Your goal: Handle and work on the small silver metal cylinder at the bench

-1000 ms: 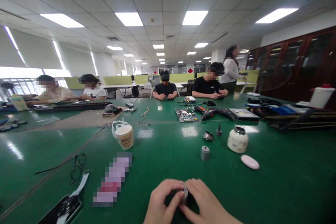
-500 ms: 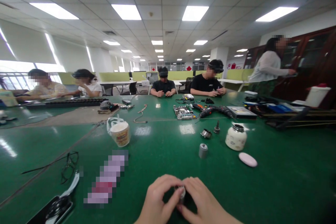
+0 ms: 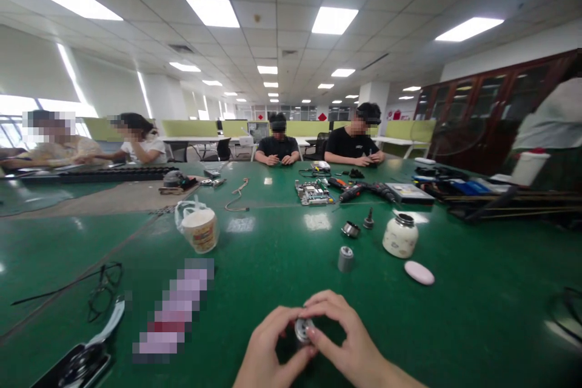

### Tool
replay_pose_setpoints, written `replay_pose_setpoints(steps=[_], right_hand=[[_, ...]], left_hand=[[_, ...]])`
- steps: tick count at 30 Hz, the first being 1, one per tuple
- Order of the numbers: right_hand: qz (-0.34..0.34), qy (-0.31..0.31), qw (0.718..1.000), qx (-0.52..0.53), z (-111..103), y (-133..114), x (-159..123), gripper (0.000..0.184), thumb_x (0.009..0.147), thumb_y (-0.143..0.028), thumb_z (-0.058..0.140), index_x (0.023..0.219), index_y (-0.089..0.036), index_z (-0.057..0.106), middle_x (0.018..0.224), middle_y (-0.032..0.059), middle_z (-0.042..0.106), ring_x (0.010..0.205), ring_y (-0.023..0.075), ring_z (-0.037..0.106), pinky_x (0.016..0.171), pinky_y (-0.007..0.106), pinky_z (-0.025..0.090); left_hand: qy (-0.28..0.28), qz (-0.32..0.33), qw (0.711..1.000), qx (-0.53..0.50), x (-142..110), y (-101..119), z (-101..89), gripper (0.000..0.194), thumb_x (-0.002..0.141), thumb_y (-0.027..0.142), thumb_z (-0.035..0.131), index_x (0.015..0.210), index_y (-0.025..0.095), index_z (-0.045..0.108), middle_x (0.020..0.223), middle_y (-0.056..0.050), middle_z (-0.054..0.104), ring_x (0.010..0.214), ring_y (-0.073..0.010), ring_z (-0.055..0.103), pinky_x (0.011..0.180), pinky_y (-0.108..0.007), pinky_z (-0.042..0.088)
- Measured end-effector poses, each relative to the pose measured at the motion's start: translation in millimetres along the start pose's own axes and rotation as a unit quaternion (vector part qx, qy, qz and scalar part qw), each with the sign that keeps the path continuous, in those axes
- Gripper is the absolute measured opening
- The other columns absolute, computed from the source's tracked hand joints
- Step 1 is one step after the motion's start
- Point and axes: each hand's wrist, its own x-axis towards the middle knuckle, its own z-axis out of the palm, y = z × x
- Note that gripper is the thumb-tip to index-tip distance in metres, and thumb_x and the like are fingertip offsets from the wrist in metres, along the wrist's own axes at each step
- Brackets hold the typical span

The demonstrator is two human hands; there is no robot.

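At the near edge of the green table, both hands are round a small round metal part (image 3: 304,330) with holes in its top face. My left hand (image 3: 273,345) curls about its left side, fingers closed on it. From the right, my right hand (image 3: 341,339) grips it too, with the thumb across the face and the fingers arched over the far side. Just beyond stands a grey metal cylinder (image 3: 345,259). Behind that are a metal ring-shaped part (image 3: 350,229) and a small toothed shaft piece (image 3: 368,219).
A cream jar (image 3: 401,236) and a pink oval lid (image 3: 419,273) are at right. On the left are a paper tub (image 3: 200,231), cables (image 3: 105,291) and an open black case (image 3: 73,370). Farther back lie a circuit board (image 3: 313,192) and a power drill (image 3: 350,193). People sit across.
My hands have turned the round metal part so that its holed face shows more. My right fingers have lifted and arched. The view has shifted slightly right; a walking person has moved toward the right edge.
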Motion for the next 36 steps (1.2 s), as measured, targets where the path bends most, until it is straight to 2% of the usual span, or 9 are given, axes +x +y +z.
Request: replay_pose_setpoints(steps=[7,11,16,19,22,25,30,34,36], right_hand=[[0.079,0.010,0.996,0.036,9,-9,6,0.013,0.082,-0.035,0.064,0.086,-0.025,0.071,0.103,0.0058,0.061,0.103,0.0210,0.057,0.094,0.039,0.045],[0.072,0.012,0.997,0.027,0,-7,11,0.019,0.084,-0.041,0.062,0.084,-0.023,0.070,0.105,0.0066,0.062,0.104,0.0213,0.057,0.095,0.039,0.045],[0.058,0.055,0.995,-0.058,-31,24,14,0.020,0.087,-0.043,0.058,0.089,-0.028,0.071,0.113,0.0070,0.061,0.111,0.0246,0.054,0.100,0.048,0.040],[0.057,0.017,0.988,-0.146,-39,49,9,0.016,0.083,-0.044,0.063,0.085,-0.032,0.074,0.119,0.0071,0.061,0.115,0.0296,0.051,0.098,0.057,0.038],[0.066,-0.020,0.981,-0.179,-38,60,4,0.014,0.080,-0.042,0.066,0.089,-0.033,0.073,0.121,0.0068,0.060,0.117,0.0305,0.050,0.096,0.058,0.038],[0.082,-0.016,0.980,-0.183,-36,60,3,0.020,0.080,-0.041,0.067,0.097,-0.033,0.071,0.121,0.0065,0.060,0.117,0.0290,0.050,0.098,0.056,0.037],[0.078,0.002,0.985,-0.153,-35,56,4,0.017,0.081,-0.042,0.065,0.085,-0.027,0.071,0.118,0.0066,0.063,0.114,0.0279,0.053,0.098,0.052,0.039],[0.094,0.083,0.990,-0.068,-26,42,7,0.023,0.088,-0.042,0.056,0.093,-0.024,0.070,0.103,0.0062,0.069,0.103,0.0232,0.060,0.095,0.043,0.043],[0.095,0.104,0.989,-0.043,-17,30,8,0.023,0.089,-0.042,0.056,0.094,-0.024,0.069,0.101,0.0052,0.070,0.104,0.0225,0.060,0.096,0.040,0.043]], left_hand=[[0.004,-0.007,1.000,0.011,-1,1,1.4,0.030,0.075,0.023,0.068,0.106,0.022,0.066,0.091,-0.005,0.070,0.073,-0.0148,0.062,0.066,-0.023,0.052],[0.000,-0.016,1.000,0.020,0,0,0.4,0.034,0.074,0.028,0.071,0.107,0.022,0.066,0.089,-0.005,0.070,0.072,-0.0148,0.062,0.065,-0.022,0.052],[-0.010,-0.011,1.000,0.014,0,-12,0.6,0.045,0.068,0.031,0.077,0.111,0.025,0.066,0.090,-0.003,0.071,0.072,-0.0146,0.063,0.061,-0.020,0.050],[-0.015,-0.017,1.000,0.014,-2,-14,1.2,0.044,0.068,0.031,0.077,0.110,0.026,0.066,0.091,-0.003,0.071,0.073,-0.0146,0.063,0.061,-0.020,0.050],[-0.015,-0.026,0.999,0.019,-2,-10,0.6,0.042,0.070,0.031,0.076,0.110,0.026,0.065,0.091,-0.003,0.071,0.072,-0.0143,0.062,0.062,-0.020,0.050],[-0.016,-0.034,0.999,0.021,-1,-5,-0.5,0.040,0.070,0.031,0.075,0.109,0.026,0.066,0.089,-0.003,0.070,0.069,-0.0140,0.061,0.063,-0.021,0.051],[-0.020,-0.040,0.999,0.020,0,-3,-1.0,0.039,0.071,0.030,0.074,0.109,0.024,0.066,0.090,-0.004,0.070,0.069,-0.0140,0.059,0.063,-0.021,0.051],[-0.022,-0.054,0.998,0.016,0,-3,0.4,0.039,0.070,0.031,0.075,0.108,0.024,0.066,0.089,-0.003,0.070,0.068,-0.0135,0.058,0.064,-0.021,0.051],[-0.021,-0.054,0.998,0.012,0,-3,1.0,0.039,0.070,0.030,0.075,0.107,0.023,0.066,0.089,-0.003,0.070,0.068,-0.0134,0.058,0.064,-0.021,0.051]])
